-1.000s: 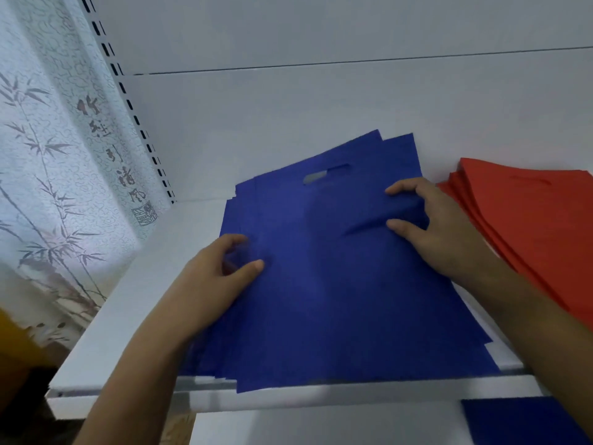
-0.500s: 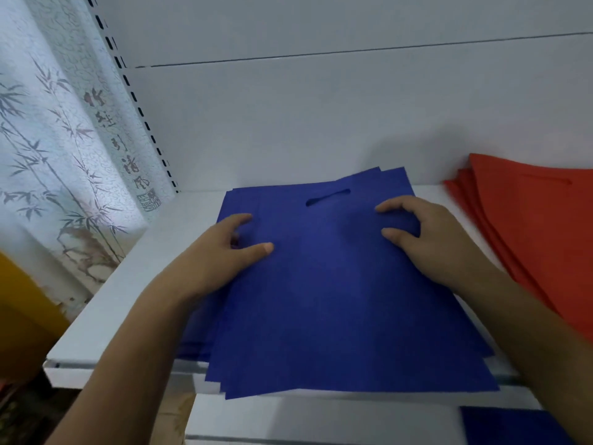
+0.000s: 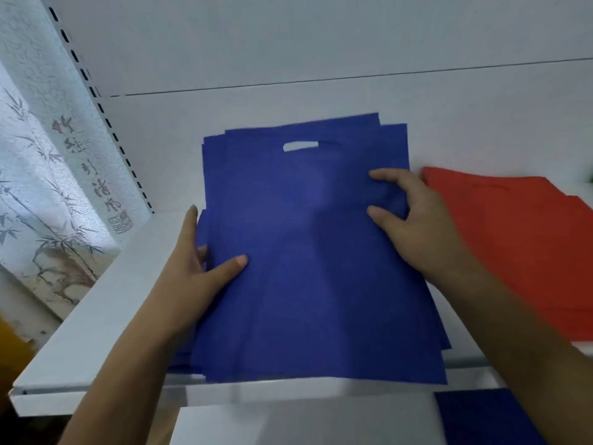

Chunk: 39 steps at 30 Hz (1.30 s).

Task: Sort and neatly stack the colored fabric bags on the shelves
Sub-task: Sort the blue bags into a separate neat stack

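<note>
A stack of blue fabric bags (image 3: 314, 268) lies on the white shelf (image 3: 106, 316), its handle cut-out toward the back wall and its front edge hanging slightly past the shelf lip. My left hand (image 3: 195, 274) holds the stack's left edge, thumb on top and fingers along the side. My right hand (image 3: 414, 223) grips the right edge, thumb and forefinger on top, bunching the fabric a little. A stack of red bags (image 3: 513, 239) lies just right of the blue one.
The white back panel rises close behind the stacks. A slotted upright (image 3: 106, 114) and bamboo-patterned wallpaper (image 3: 38, 175) stand at left. Another blue bag (image 3: 484, 419) shows on the lower shelf at bottom right.
The blue stack has been squared up, its spread-out edges drawn together. My left hand slid from the top to the stack's left side; the right hand stayed on the right edge.
</note>
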Tool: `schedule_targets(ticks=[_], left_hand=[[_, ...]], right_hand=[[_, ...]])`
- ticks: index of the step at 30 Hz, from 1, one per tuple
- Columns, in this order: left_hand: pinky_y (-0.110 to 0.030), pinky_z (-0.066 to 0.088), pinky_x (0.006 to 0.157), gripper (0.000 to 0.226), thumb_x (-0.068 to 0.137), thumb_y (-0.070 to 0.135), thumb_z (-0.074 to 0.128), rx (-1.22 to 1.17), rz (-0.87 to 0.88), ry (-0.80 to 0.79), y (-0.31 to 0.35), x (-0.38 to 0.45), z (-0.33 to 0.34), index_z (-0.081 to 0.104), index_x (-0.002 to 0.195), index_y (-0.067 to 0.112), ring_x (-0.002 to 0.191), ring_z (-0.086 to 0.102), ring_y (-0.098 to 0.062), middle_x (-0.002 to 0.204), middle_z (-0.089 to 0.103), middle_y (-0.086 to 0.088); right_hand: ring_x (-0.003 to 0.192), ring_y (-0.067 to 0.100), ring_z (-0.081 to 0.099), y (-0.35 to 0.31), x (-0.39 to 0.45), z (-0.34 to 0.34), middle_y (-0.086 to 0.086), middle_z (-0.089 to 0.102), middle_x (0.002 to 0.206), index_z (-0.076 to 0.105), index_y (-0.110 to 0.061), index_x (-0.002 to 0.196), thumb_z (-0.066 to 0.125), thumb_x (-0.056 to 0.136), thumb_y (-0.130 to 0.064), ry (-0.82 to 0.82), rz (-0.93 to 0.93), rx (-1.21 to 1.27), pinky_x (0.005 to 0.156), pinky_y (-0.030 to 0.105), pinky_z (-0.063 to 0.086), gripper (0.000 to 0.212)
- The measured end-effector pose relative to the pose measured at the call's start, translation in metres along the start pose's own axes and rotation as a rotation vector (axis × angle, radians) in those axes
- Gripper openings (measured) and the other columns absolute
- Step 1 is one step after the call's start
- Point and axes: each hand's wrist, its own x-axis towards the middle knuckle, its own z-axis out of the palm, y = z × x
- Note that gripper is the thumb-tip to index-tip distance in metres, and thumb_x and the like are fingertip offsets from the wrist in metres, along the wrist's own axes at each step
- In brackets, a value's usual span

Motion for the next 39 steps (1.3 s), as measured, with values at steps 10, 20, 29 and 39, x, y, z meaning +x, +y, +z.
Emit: schedule_targets(ticks=[10,20,29,39], left_hand=[[-0.031,0.052,0.089,0.043,0.072,0.041,0.072,0.425,-0.069,-0.358,0.007,-0.037,0.010,0.059,0.112,0.046,0.107,0.056,-0.003,0.119,0.053,0.028],[-0.026,0.044,0.088,0.039,0.089,0.012,0.058,0.651,0.287,-0.238,0.020,-0.075,0.000,0.059,0.119,0.038,0.103,0.049,-0.001,0.107,0.049,0.032],[-0.030,0.045,0.080,0.046,0.086,0.017,0.061,0.656,0.506,-0.460,0.039,-0.122,0.043,0.054,0.116,0.051,0.101,0.052,-0.008,0.116,0.053,0.023],[-0.008,0.036,0.085,0.043,0.089,0.027,0.055,0.595,0.679,-0.803,0.055,-0.209,0.230,0.047,0.126,0.048,0.102,0.040,0.010,0.112,0.040,0.035]], right_hand=[[0.111,0.024,0.053,0.020,-0.022,0.022,0.005,0.053,0.127,0.043,-0.023,0.136,0.068,0.072,-0.059,-0.300,0.294,-0.669,0.085,0.031,0.041,0.077],[0.096,0.013,0.062,-0.038,-0.080,-0.017,-0.004,0.060,0.117,0.058,-0.023,0.126,0.070,0.084,-0.023,-0.146,0.627,0.026,0.084,0.030,0.052,0.044],[0.125,0.015,0.048,-0.080,-0.180,-0.106,-0.003,0.052,0.138,0.052,-0.023,0.134,0.070,0.078,-0.027,-0.059,0.424,-0.702,0.096,0.018,0.032,0.059],[0.126,0.018,0.046,-0.068,-0.340,-0.256,-0.003,0.051,0.139,0.048,-0.026,0.138,0.067,0.085,-0.036,0.287,0.744,-0.818,0.104,0.030,0.035,0.057]])
